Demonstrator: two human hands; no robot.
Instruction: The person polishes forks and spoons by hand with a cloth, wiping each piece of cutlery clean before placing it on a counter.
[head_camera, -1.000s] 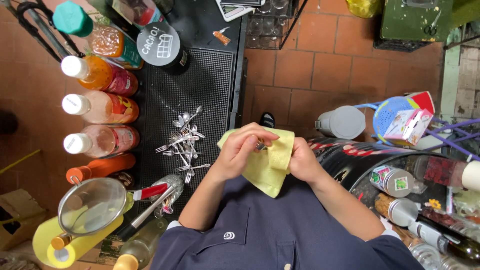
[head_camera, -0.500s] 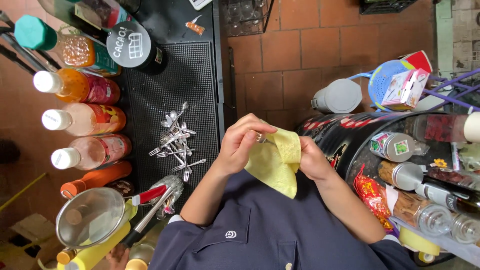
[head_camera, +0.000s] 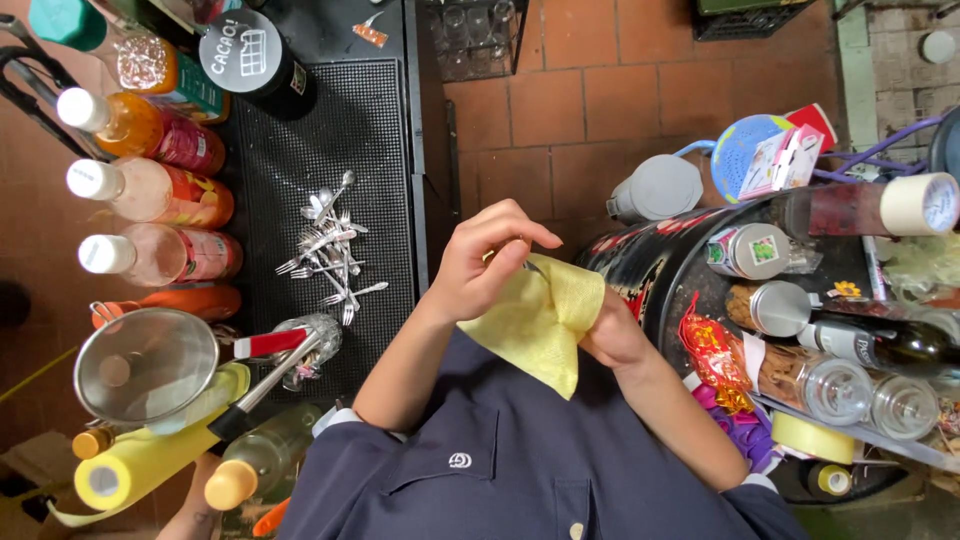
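While the person stands between two crowded surfaces, the biggest thing around is the black rubber mat (head_camera: 370, 150) on the desk, with a pile of small forks (head_camera: 330, 255) lying loose on it. Along the mat's edge lies a row of syrup bottles (head_camera: 150, 190) with white caps, and a dark round tin (head_camera: 255, 60) stands at the far end. Near the person's left elbow are a metal strainer (head_camera: 145, 365), a yellow roll (head_camera: 150, 450) and a glass bottle (head_camera: 265, 460) with an orange cap. On the other side, a dark round tray (head_camera: 650, 270) carries jars, glass bottles and a tape roll (head_camera: 808, 437), all close together and near the right forearm.

Between these two sides, over the brick floor (head_camera: 590, 100), the hands meet. The left hand (head_camera: 480, 265) is curled, its fingertips pinching a thin metal utensil (head_camera: 533, 267) at the top edge of the yellow cloth (head_camera: 540, 320). The right hand (head_camera: 612, 335) grasps the cloth from beneath, and the cloth hangs down in a point over the dark blue shirt (head_camera: 500, 460).

Most of the utensil is hidden by the cloth and the left fingers, so I cannot tell what kind it is. The cloth covers the right hand's fingers too. The glass rack (head_camera: 470, 30) at the top is cut off.
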